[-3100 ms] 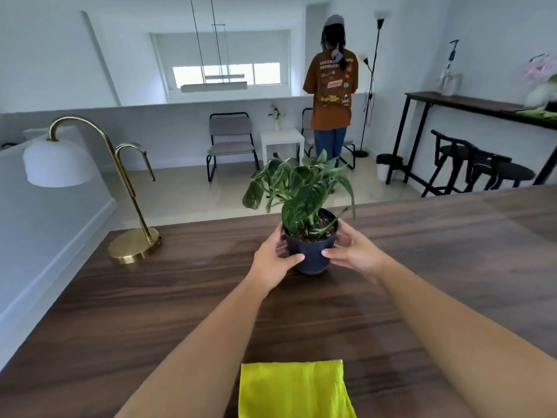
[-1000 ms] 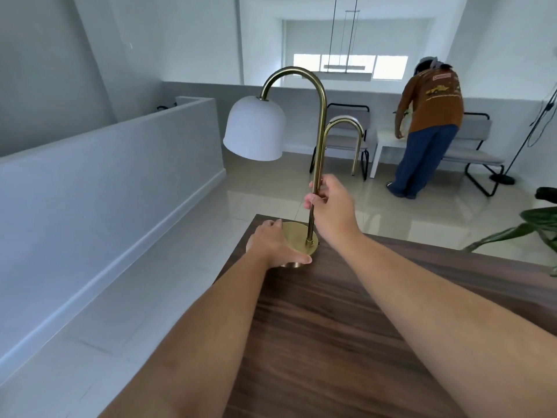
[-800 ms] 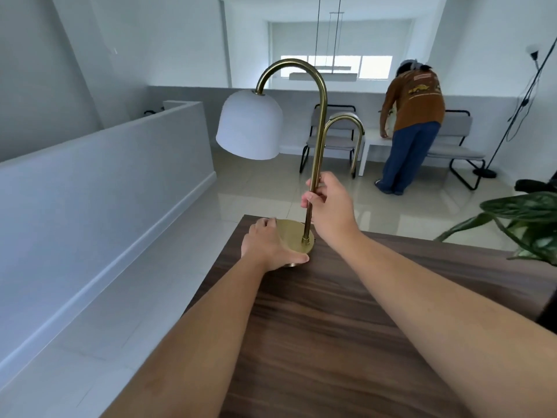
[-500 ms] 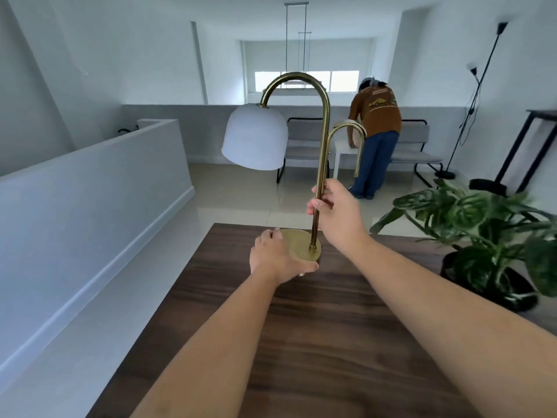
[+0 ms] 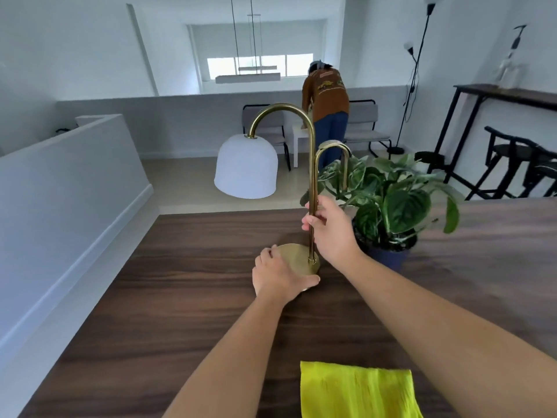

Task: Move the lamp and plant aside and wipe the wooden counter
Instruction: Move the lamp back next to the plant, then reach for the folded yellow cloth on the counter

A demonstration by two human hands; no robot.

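A brass lamp [image 5: 312,164] with a white dome shade [image 5: 245,167] stands upright over the dark wooden counter [image 5: 180,282]. My right hand [image 5: 330,230] is closed around its thin stem low down. My left hand [image 5: 278,274] grips the near left edge of its round brass base [image 5: 297,257]; whether the base touches the wood I cannot tell. Just right of the lamp a leafy green plant [image 5: 388,194] sits in a dark blue pot [image 5: 388,257] on the counter. A folded yellow cloth [image 5: 358,390] lies at the near edge.
The counter's left edge drops to a white ledge and low wall [image 5: 66,188]. A person in a brown shirt [image 5: 327,95] bends over a small white table far behind. A black high table [image 5: 506,98] and stools [image 5: 524,158] stand at the right.
The plant was set down to the right, then both hands took the lamp at the counter's left corner. Over the last second the lamp has travelled right, up beside the plant.
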